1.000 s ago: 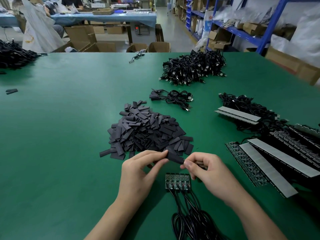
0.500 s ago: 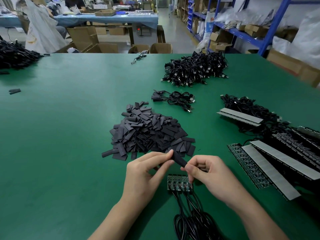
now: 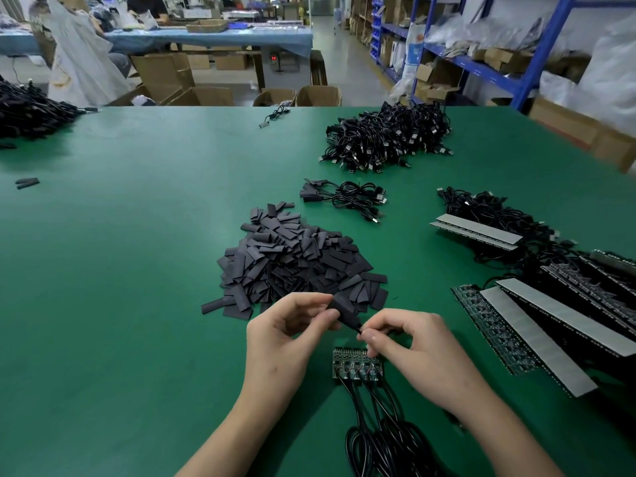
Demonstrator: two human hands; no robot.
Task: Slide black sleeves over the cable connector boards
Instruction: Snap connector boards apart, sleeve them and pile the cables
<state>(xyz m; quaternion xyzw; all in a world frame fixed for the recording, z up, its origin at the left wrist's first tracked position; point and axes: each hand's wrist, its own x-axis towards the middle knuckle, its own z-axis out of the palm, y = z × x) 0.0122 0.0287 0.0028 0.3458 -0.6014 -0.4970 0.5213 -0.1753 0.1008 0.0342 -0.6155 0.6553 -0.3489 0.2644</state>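
At lower centre your left hand pinches a black sleeve and your right hand pinches its lower end, above the connector boards; squeeze too hard and its flattened mouth may jam.

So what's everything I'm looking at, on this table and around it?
table: one, green, fills the view
sleeve pile: one heap, black, table centre
held sleeve: one, black, between both hands
connector boards: about five in a row, dark, black cables attached, below the hands
small cable bundle: one, black, beyond the pile
large cable heap: one, black, far side
second cable heap: one, black, far left
board strips: several, dark with grey backing, right side
loose sleeves: two, black, left
cardboard boxes: several, brown, past the table
shelving: blue, back right
left hand: fingers pinch the held sleeve's upper end
right hand: fingers pinch at its lower end
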